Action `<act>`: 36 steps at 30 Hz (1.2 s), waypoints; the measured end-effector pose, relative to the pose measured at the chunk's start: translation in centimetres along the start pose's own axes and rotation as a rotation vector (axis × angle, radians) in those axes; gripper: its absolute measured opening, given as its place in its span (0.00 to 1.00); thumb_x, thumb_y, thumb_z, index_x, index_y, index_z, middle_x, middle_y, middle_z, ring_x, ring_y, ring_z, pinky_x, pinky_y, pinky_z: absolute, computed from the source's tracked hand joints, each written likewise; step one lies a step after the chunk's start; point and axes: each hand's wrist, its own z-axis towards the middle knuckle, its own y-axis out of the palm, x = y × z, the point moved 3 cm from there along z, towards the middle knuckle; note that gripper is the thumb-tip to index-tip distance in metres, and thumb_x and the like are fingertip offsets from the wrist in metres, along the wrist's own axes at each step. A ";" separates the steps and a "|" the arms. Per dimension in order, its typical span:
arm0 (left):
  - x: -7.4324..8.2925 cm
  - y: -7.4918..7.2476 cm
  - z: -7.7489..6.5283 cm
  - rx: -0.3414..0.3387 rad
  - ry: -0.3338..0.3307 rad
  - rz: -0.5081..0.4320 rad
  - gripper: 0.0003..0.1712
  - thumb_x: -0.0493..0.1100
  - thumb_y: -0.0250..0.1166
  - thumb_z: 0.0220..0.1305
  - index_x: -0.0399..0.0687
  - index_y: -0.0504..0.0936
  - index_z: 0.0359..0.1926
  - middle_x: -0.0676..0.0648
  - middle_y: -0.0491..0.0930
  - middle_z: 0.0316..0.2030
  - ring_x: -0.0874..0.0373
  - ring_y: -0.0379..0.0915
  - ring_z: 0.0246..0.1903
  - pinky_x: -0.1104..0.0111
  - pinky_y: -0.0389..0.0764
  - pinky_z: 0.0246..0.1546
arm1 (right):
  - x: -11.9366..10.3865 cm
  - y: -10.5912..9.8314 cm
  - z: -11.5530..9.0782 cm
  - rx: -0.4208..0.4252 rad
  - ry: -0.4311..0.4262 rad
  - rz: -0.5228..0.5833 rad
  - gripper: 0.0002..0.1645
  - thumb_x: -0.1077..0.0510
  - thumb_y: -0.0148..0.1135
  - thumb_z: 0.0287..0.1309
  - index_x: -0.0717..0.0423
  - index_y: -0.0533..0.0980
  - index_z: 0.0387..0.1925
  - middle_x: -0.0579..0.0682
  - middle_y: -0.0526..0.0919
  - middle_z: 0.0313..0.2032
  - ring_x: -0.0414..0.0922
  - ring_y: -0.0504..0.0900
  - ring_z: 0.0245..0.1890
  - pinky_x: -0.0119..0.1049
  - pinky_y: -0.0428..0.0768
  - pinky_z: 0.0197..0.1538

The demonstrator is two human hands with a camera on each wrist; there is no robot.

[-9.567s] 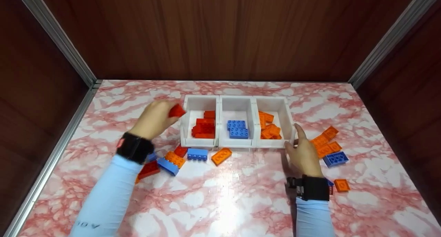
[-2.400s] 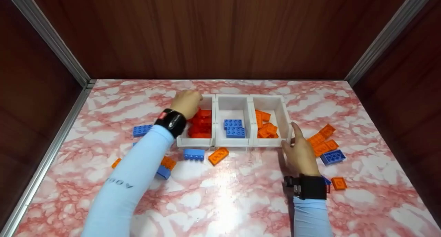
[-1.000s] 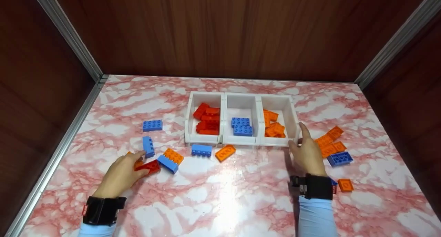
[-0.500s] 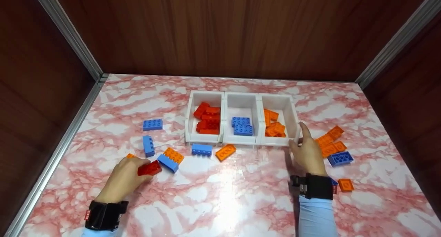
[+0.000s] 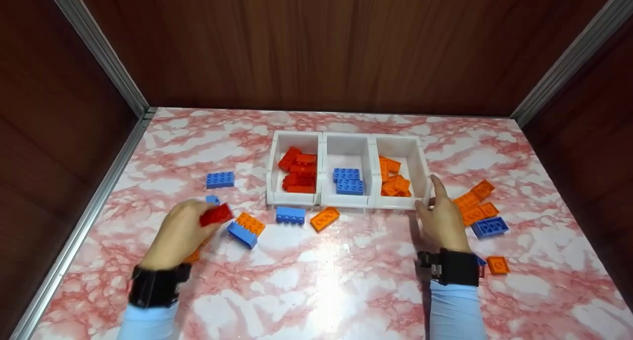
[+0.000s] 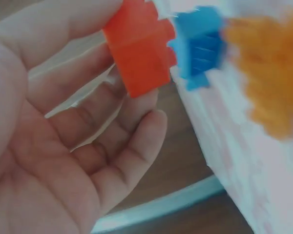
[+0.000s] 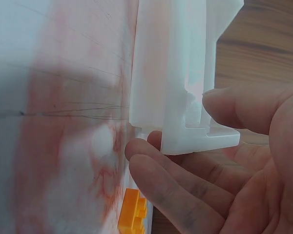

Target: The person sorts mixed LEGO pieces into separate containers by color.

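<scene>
My left hand (image 5: 174, 235) pinches a red toy building brick (image 5: 216, 215) between thumb and fingertips, raised above the left-hand loose bricks. In the left wrist view the red brick (image 6: 141, 63) shows its studs along one side. My right hand (image 5: 441, 224) grips the front right corner of the right-hand white bin (image 5: 424, 172), thumb at the front and index finger along the side. The right wrist view shows the thumb against the bin's rim (image 7: 198, 139) and the other fingers around the corner. Orange bricks (image 5: 394, 184) lie in that bin.
The left bin (image 5: 269, 177) contains red bricks, the middle bin (image 5: 344, 141) two blue ones. Loose blue bricks (image 5: 220, 180) and orange bricks (image 5: 325, 219) lie left and in front. Right of my right hand are several orange bricks (image 5: 474, 213) and a blue brick (image 5: 489, 227). Wooden panels (image 5: 316, 48) enclose the table.
Since half a second ago, my left hand has lifted the red brick and moved it away from me. Earlier it placed another red brick in the left bin. My right hand stays at the bin corner.
</scene>
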 end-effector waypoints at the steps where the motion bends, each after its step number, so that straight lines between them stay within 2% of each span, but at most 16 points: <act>1: 0.6 0.1 0.7 0.008 0.021 -0.005 0.23 0.38 0.74 0.57 0.34 0.83 0.53 0.35 0.81 0.46 0.41 0.74 0.43 0.48 0.75 0.48 | 0.0 0.0 0.0 -0.001 0.003 0.000 0.43 0.57 0.56 0.68 0.60 0.48 0.77 0.66 0.84 0.42 0.58 0.82 0.36 0.55 0.77 0.44; 5: 3.3 0.9 4.0 -0.023 0.081 -0.047 0.23 0.39 0.74 0.58 0.37 0.83 0.54 0.36 0.81 0.49 0.41 0.74 0.49 0.48 0.73 0.54 | 0.2 -0.1 -0.1 -0.013 0.023 -0.001 0.44 0.57 0.56 0.69 0.59 0.47 0.77 0.67 0.83 0.43 0.58 0.82 0.37 0.55 0.77 0.44; 10: 6.7 2.4 8.2 -0.095 0.160 -0.081 0.23 0.38 0.74 0.58 0.40 0.83 0.55 0.40 0.81 0.50 0.45 0.75 0.51 0.53 0.73 0.56 | 0.2 -0.2 0.0 -0.028 0.046 -0.001 0.44 0.56 0.56 0.69 0.59 0.46 0.77 0.68 0.82 0.45 0.59 0.81 0.39 0.56 0.77 0.46; 14: 8.5 3.7 11.0 -0.172 0.151 -0.075 0.25 0.36 0.73 0.58 0.40 0.82 0.57 0.40 0.80 0.52 0.46 0.73 0.54 0.56 0.72 0.59 | 0.1 -0.1 0.1 -0.031 0.049 0.003 0.44 0.56 0.56 0.69 0.58 0.46 0.77 0.68 0.82 0.44 0.59 0.81 0.39 0.55 0.77 0.45; 18: 9.4 4.9 12.9 -0.220 0.124 -0.027 0.25 0.36 0.72 0.59 0.40 0.82 0.58 0.40 0.79 0.53 0.45 0.71 0.56 0.56 0.71 0.60 | 0.0 -0.1 0.1 -0.030 0.036 0.005 0.44 0.56 0.56 0.69 0.58 0.46 0.77 0.67 0.82 0.44 0.57 0.81 0.37 0.53 0.78 0.42; 21: 9.8 5.7 13.9 -0.231 0.127 -0.001 0.24 0.35 0.73 0.59 0.40 0.82 0.57 0.41 0.80 0.54 0.45 0.72 0.56 0.56 0.69 0.61 | -0.1 -0.1 0.1 -0.031 0.038 0.005 0.44 0.56 0.56 0.69 0.58 0.46 0.78 0.67 0.82 0.44 0.57 0.81 0.37 0.53 0.79 0.42; 24: 10.1 6.5 14.5 -0.232 0.157 0.020 0.23 0.35 0.73 0.58 0.40 0.83 0.55 0.41 0.81 0.53 0.45 0.73 0.56 0.56 0.69 0.61 | 0.0 -0.1 0.0 -0.029 0.043 0.007 0.44 0.56 0.56 0.69 0.57 0.46 0.78 0.66 0.82 0.44 0.57 0.81 0.37 0.54 0.78 0.43; 30: 10.6 7.6 14.7 -0.242 0.209 0.055 0.21 0.33 0.73 0.57 0.37 0.84 0.53 0.40 0.82 0.51 0.43 0.73 0.55 0.56 0.70 0.60 | 0.0 0.1 0.0 -0.005 0.025 0.005 0.43 0.57 0.57 0.68 0.58 0.48 0.77 0.66 0.83 0.42 0.57 0.81 0.36 0.54 0.78 0.43; 36: 10.8 7.7 14.5 -0.238 0.190 0.036 0.24 0.33 0.73 0.57 0.38 0.82 0.57 0.40 0.82 0.52 0.43 0.73 0.54 0.57 0.72 0.59 | 0.0 0.0 0.0 -0.018 0.041 0.006 0.43 0.56 0.57 0.69 0.57 0.47 0.77 0.66 0.82 0.43 0.57 0.81 0.36 0.54 0.78 0.44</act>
